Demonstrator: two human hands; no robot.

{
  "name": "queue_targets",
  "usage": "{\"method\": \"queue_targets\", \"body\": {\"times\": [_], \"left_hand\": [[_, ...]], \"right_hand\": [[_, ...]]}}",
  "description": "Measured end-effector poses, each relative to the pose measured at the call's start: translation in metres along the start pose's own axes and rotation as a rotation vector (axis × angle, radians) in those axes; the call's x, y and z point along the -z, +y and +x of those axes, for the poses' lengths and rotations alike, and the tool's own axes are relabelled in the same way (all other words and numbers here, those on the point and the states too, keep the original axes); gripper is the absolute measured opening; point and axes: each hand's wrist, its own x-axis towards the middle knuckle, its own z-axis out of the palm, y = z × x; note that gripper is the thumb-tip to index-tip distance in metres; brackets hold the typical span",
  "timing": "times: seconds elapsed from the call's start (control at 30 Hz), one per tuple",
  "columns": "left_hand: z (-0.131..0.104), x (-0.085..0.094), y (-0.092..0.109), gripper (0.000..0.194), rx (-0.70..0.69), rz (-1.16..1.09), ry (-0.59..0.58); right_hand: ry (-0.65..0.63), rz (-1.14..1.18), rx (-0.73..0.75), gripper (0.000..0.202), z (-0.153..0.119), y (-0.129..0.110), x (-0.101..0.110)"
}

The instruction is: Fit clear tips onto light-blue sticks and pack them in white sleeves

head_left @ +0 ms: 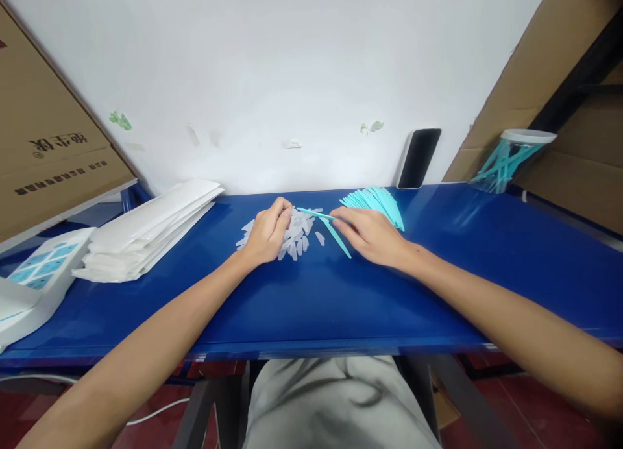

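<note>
My right hand [372,235] is closed around a slim teal eyebrow razor [311,212], whose tip points left towards my other hand. Below it, a second teal razor [338,239] slants down to the right; whether my fingers also touch it I cannot tell. My left hand [269,231] is pinched shut at the left of a pile of small translucent blade caps [298,231]; anything between its fingers is hidden. One loose cap [320,238] lies just right of the pile. Behind my right hand, a fanned heap of teal razors [377,206] rests on the blue table [302,306].
White flat packets [146,225] are stacked at the left, beside a white tray [53,274] with blue labels. A black phone [419,158] leans on the wall. At the right, a clear jar [501,167] holds teal sticks. Cardboard [53,131] stands at the far left.
</note>
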Motion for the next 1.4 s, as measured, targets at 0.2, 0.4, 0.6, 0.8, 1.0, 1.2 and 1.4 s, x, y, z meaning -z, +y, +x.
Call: {"method": "queue_targets", "body": {"times": [0.2,0.4,0.6,0.8,1.0,1.2,1.4], "left_hand": [[0.000,-0.001,0.000,0.026,-0.002,0.002,0.026],[-0.002,-0.003,0.003,0.026,-0.037,-0.007,0.007],[-0.003,-0.004,0.004,0.029,-0.031,-0.013,0.039],[-0.002,-0.004,0.002,0.029,-0.016,-0.047,0.067],[-0.003,-0.005,0.001,0.029,-0.054,-0.017,0.115],[-0.003,-0.005,0.002,0.029,-0.057,-0.032,0.113],[-0.004,-0.003,0.006,0.027,-0.097,0.005,-0.018]], "right_hand": [[0.059,0.000,-0.046,0.033,0.000,-0.003,0.006],[0.030,-0.017,-0.084,0.032,0.000,-0.011,0.008],[0.009,-0.012,-0.090,0.032,0.000,-0.013,0.008],[0.014,-0.013,-0.078,0.031,0.000,-0.011,0.006],[0.043,-0.010,-0.080,0.032,-0.001,-0.012,0.005],[0.047,-0.010,-0.066,0.031,-0.002,-0.012,0.005],[-0.002,0.018,-0.025,0.031,-0.002,-0.012,0.004]]}}
